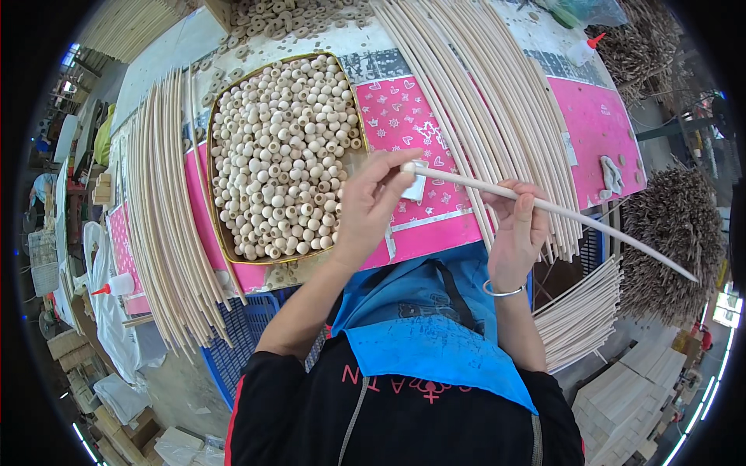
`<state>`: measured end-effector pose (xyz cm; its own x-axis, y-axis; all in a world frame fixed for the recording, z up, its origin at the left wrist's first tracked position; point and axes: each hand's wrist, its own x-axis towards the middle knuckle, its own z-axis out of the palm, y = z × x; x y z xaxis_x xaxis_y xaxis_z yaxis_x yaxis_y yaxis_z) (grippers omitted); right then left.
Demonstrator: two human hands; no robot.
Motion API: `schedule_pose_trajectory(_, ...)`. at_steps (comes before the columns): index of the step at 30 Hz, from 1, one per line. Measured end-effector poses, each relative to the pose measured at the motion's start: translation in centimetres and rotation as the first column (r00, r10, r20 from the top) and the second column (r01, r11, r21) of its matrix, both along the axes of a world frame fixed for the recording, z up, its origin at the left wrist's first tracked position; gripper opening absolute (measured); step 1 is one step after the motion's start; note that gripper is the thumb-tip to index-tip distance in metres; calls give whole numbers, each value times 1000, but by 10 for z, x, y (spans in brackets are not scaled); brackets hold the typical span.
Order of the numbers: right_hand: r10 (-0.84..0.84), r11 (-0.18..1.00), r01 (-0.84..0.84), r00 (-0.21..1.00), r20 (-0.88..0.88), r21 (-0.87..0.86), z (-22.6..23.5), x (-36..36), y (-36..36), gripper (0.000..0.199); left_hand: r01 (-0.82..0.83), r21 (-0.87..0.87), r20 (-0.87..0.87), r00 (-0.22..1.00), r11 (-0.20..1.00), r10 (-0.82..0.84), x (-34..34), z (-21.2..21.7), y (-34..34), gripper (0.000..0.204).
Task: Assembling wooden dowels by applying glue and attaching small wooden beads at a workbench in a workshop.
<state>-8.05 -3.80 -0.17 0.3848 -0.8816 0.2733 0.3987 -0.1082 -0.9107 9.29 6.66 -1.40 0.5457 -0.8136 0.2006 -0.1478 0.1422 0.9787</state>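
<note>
Thin pale wooden rod (544, 208) held in air above pink table cloth (598, 124), long axis running from upper-left down to lower-right, far tip well out past table edge. Near end sits at left hand (371, 203); fingertips pinched on rod tip, looks like thumb + forefinger closed round it, can't tell if a bead is on the end. Right hand (514, 233) further along shaft, fingers curled around rod, gripping. So L hand nearer the working end, R hand steadies. Tray of wooden beads (284, 155) just left of L hand. Rod bundles (497, 101) lie behind both hands, more rods (167, 217) left of tray.
</note>
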Motion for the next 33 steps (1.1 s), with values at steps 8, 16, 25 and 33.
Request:
schedule_pose_trajectory(8,466,837,-286,818,-336,466,10,-60,8,27,-91,-50,-573,818,995,47,-24,-8,-24,35)
schedule_pose_trajectory(16,-622,711,-84,389,-680,-698,17,-193,-22,32,90,-54,-403,909,994,-104,34,19,-30,36)
schedule_pose_trajectory(25,-135,988,45,729,-671,-150,-67,-240,25,17,343,-239,-274,874,908,-402,-3,56,-102,17)
schedule_pose_trajectory(33,-695,443,869,488,-528,220,-139,-330,27,22,608,160,-110,794,778,-598,-123,65,-135,60)
